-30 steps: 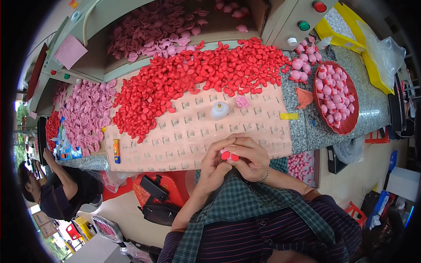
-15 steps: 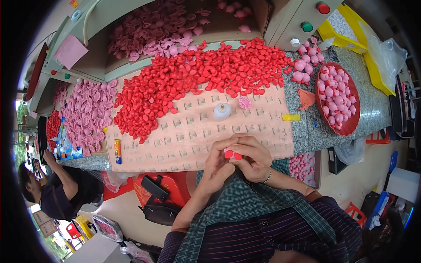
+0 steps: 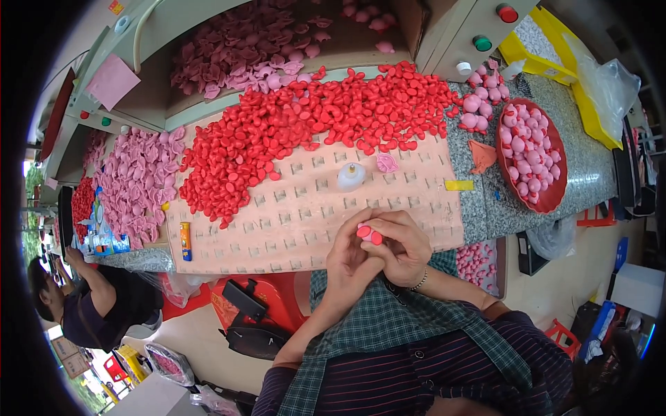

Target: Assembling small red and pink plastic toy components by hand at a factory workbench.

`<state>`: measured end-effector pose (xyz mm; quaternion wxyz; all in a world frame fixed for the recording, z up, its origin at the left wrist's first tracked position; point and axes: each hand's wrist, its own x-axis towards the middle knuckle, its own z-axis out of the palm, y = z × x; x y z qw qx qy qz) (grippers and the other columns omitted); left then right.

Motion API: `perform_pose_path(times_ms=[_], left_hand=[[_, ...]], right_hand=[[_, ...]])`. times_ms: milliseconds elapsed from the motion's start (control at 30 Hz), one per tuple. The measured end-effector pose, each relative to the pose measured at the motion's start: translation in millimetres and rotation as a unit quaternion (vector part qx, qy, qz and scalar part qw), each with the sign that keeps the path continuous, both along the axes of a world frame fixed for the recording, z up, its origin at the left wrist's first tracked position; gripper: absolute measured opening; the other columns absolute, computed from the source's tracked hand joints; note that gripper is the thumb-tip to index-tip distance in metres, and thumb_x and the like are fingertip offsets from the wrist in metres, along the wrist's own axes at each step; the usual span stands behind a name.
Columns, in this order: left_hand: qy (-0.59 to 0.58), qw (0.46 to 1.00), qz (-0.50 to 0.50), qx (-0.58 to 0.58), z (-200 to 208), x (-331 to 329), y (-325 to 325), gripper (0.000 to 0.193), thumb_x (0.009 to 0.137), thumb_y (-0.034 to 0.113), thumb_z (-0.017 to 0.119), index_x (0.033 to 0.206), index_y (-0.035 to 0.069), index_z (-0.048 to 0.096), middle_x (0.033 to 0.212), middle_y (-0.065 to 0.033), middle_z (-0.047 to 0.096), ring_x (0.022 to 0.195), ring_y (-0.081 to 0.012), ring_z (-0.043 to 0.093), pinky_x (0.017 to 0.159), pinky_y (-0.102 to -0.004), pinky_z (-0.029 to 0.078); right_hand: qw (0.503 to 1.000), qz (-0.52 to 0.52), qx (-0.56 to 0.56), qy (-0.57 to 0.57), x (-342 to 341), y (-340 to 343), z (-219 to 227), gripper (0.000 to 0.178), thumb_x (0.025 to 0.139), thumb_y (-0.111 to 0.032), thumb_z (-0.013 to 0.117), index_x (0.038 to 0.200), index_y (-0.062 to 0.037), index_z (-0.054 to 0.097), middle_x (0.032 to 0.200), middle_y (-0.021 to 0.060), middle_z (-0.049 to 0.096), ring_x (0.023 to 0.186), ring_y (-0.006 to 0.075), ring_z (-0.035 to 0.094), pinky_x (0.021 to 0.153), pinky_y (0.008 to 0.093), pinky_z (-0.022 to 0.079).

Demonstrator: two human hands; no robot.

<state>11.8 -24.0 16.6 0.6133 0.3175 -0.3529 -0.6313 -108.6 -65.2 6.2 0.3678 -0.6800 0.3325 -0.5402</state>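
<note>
Between my two hands is a small pink figure with two red oval feet (image 3: 370, 235), its red flat ends showing. My left hand (image 3: 345, 269) wraps it from the left with thumb and fingers closed. The fingers and thumb of my right hand (image 3: 408, 251) press against it from the other side. Most of the figure's pink body is hidden by my fingers. Just beyond my hands on the pink mat (image 3: 277, 239) stand a white squeeze bottle with a narrow tip (image 3: 351, 176) and a pink frilly piece (image 3: 386, 163).
A big heap of red bean-shaped pieces (image 3: 333, 107) covers the mat's far side. Pink molded pieces (image 3: 139, 180) lie left. A red bowl (image 3: 557, 197) of pink-and-red figures stands right. A glue-like yellow-blue tube (image 3: 186, 241) lies near left. Another person (image 3: 94, 301) sits far left.
My fingers have turned the figure slightly, so its red feet now sit at a different slant. Both hands stay in nearly the same place.
</note>
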Motion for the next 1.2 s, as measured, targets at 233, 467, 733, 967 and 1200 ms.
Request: perform_pose_path(times_ms=[233, 467, 733, 967, 1200], left_hand=[[-0.201, 0.969, 0.143, -0.011, 0, -5, 8, 0.055, 0.088, -0.010, 0.057, 0.140, -0.006, 0.040, 0.132, -0.0214, 0.055, 0.123, -0.0232, 0.054, 0.102, -0.0326, 0.045], [-0.438, 0.877, 0.095, -0.171, 5, 26, -14, 0.050, 0.085, -0.004, 0.063, 0.133, -0.005, 0.049, 0.132, -0.0245, 0.055, 0.120, -0.0345, 0.058, 0.101, -0.0389, 0.046], [-0.296, 0.950, 0.026, -0.091, 27, 12, -16, 0.045, 0.096, -0.003, 0.047, 0.140, -0.004, 0.038, 0.147, -0.0241, 0.042, 0.127, -0.0323, 0.052, 0.105, -0.0375, 0.042], [-0.296, 0.950, 0.023, -0.100, -1, 20, -20, 0.039, 0.100, 0.004, 0.046, 0.139, -0.002, 0.044, 0.147, -0.0199, 0.044, 0.129, -0.0262, 0.050, 0.105, -0.0328, 0.041], [-0.075, 0.995, 0.004, -0.070, 10, 8, -20, 0.058, 0.095, 0.011, 0.059, 0.146, -0.001, 0.035, 0.154, -0.0203, 0.033, 0.137, -0.0273, 0.041, 0.110, -0.0367, 0.037]], right_hand=[[0.999, 0.018, -0.027, -0.001, 2, -5, 7, 0.034, 0.080, 0.007, 0.070, 0.113, 0.0020, 0.062, 0.102, 0.0163, 0.064, 0.091, 0.0233, 0.066, 0.075, 0.0292, 0.054], [0.833, 0.256, 0.400, -0.284, -17, -6, 5, 0.039, 0.088, 0.004, 0.065, 0.123, 0.0002, 0.048, 0.117, 0.0103, 0.056, 0.102, 0.0159, 0.061, 0.086, 0.0266, 0.052], [0.817, 0.234, 0.419, -0.318, -19, -16, -1, 0.035, 0.093, -0.002, 0.061, 0.126, -0.0017, 0.049, 0.104, 0.0079, 0.060, 0.087, 0.0141, 0.063, 0.077, 0.0277, 0.053], [0.861, 0.267, 0.340, -0.268, -21, -18, 8, 0.036, 0.091, 0.005, 0.061, 0.125, 0.0015, 0.049, 0.104, 0.0092, 0.061, 0.089, 0.0161, 0.064, 0.078, 0.0298, 0.055], [0.908, 0.235, 0.273, -0.213, -18, -20, 4, 0.037, 0.087, 0.009, 0.063, 0.121, 0.0022, 0.051, 0.117, 0.0132, 0.057, 0.103, 0.0177, 0.062, 0.086, 0.0303, 0.053]])
